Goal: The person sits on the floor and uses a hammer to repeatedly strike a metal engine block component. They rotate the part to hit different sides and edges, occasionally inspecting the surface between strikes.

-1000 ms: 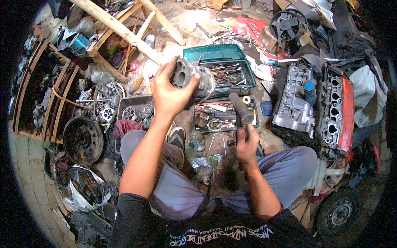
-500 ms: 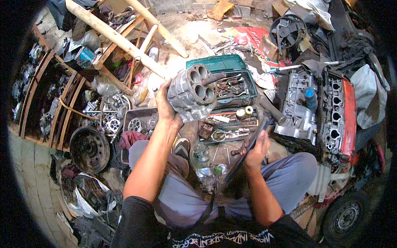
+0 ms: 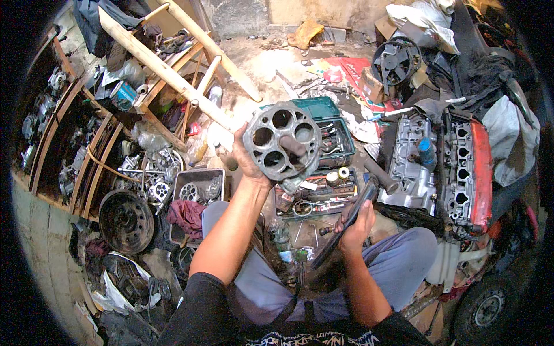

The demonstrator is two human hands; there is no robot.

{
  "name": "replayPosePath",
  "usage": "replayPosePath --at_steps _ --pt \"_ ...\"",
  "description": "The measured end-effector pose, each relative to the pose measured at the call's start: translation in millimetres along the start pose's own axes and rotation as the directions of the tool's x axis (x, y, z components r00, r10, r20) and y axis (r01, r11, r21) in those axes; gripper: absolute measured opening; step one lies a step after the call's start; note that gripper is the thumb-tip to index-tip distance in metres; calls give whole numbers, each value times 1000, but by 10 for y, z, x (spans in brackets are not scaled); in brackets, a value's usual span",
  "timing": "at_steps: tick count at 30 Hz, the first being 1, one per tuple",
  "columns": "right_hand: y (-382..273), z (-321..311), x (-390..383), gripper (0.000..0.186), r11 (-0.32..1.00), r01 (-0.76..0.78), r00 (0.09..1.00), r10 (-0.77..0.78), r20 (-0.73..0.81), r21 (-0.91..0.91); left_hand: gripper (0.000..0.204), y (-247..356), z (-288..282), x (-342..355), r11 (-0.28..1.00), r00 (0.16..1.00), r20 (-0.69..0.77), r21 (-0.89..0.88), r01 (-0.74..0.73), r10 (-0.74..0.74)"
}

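In my left hand (image 3: 248, 158) is a grey metal cylinder block (image 3: 275, 145), raised in front of me. Its end face, with several round bores and a short shaft sticking out of the middle, is turned toward me. My fingers wrap its left side. My right hand (image 3: 359, 225), lower and to the right, grips a long, flat, dark bar-like piece (image 3: 330, 249) slanting down to the left. What this piece is I cannot make out. A small dark knob shows beside its left edge. The block partly covers an open green toolbox (image 3: 326, 107) full of tools.
A tray of hand tools (image 3: 323, 209) lies between my knees and the toolbox. Leftward stand a grey bin (image 3: 199, 173) with a dark red cloth (image 3: 186, 219), a steel wheel (image 3: 126, 222) and a wooden ladder (image 3: 156, 63). Engine parts (image 3: 412, 164) and a tyre (image 3: 485, 308) are on the right.
My left hand has turned the block so its bored face points more toward me, and it sits slightly further right in the picture. My right hand keeps its grip on the dark piece.
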State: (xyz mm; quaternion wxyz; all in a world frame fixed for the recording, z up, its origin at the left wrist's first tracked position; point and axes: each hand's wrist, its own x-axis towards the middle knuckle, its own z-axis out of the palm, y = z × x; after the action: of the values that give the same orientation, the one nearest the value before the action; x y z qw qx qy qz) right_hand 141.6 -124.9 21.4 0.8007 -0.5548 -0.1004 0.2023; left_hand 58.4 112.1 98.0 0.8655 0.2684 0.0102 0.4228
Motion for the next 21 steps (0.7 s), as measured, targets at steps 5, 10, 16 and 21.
replayPosePath --at_steps 5,10,16,21 --pt "-1 -110 31 40 999 39 999 -40 -19 -30 89 -83 222 38 989 965 229 -48 141 -126" --pt "-38 -144 29 42 999 39 999 -39 -19 -18 93 -106 350 -2 980 987 131 188 64 -89" --pt "-38 -165 37 43 998 55 998 -55 -7 -41 88 -97 371 -29 979 977 174 180 96 -127" --pt "10 -155 41 41 999 45 998 -46 -32 -28 88 -80 376 -40 973 972 186 206 102 -141"
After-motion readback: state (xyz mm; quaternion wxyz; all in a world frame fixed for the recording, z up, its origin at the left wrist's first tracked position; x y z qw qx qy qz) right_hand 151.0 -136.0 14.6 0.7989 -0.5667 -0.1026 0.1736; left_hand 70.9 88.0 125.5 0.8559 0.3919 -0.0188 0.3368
